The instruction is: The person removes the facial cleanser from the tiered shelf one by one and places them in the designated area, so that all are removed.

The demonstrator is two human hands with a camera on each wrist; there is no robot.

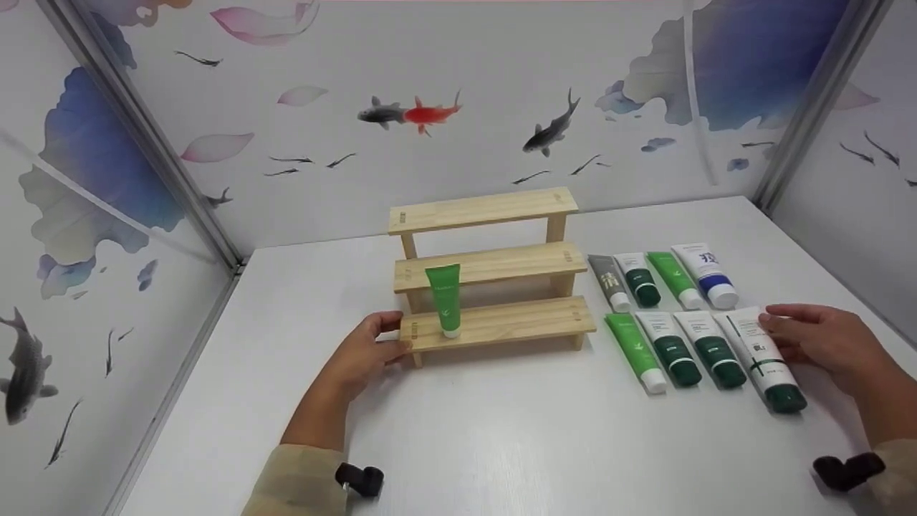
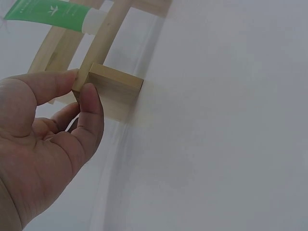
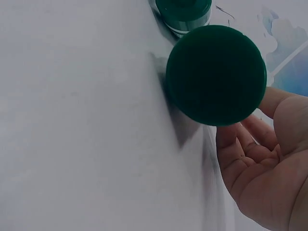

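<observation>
My left hand (image 1: 367,352) pinches the left end of the lowest board of a three-step wooden display rack (image 1: 512,320), thumb on one face and fingers on the other. Near that end, a green tube (image 1: 445,295) stands upright on its white cap on the same board. At the right, my right hand (image 1: 824,345) holds the crimped end and side of a white tube with a dark green cap (image 1: 765,355), the outermost of the front row. In the right wrist view its round cap (image 3: 216,74) points at the camera and hides part of the fingers.
Beside the held tube lie a green tube (image 1: 636,351) and two white-and-dark-green tubes. Behind them a second row holds a grey tube (image 1: 609,282), a white-and-green one, a green one and a white-and-blue one (image 1: 706,276). Printed panels (image 1: 458,57) wall the white table.
</observation>
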